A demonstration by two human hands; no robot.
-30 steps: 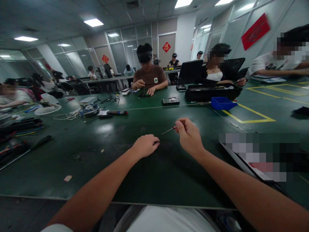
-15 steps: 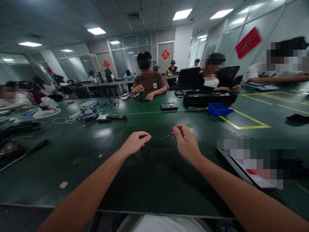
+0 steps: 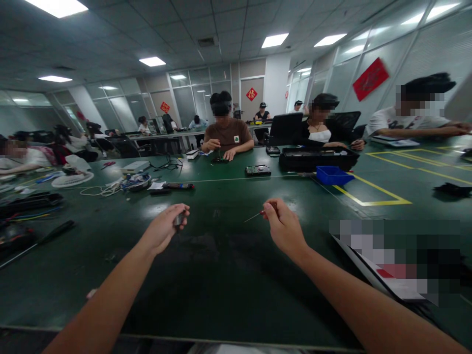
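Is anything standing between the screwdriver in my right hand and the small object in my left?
Nothing visible stands between right hand and left hand; only left fingertips partly wrap the small object on the side facing the screwdriver.

Bare tabletop [image 3: 221,275] between both forearms

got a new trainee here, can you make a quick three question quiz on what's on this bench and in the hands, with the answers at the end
1. Which hand holds the thin-shafted tool?
2. True or false: the left hand is empty.
3. Fill in the blank: the small bin near the long black case is coloured ____.

Key: 1. The right hand. 2. False; the left hand holds a small dark object. 3. Blue.
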